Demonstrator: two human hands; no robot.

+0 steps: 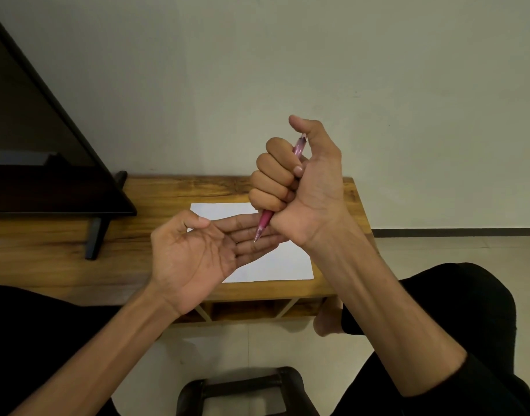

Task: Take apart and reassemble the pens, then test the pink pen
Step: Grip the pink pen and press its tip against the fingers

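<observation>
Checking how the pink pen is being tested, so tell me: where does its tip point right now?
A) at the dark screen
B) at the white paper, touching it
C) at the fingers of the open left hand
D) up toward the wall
C: the right hand fists the pink pen tip-down over the open left hand.

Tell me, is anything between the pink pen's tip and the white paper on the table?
Yes. The left hand lies open, palm up, over the paper, and its fingers sit right under the tip of the pink pen, which the right hand grips in a fist, tip down. The tip seems to touch those fingers.
</observation>
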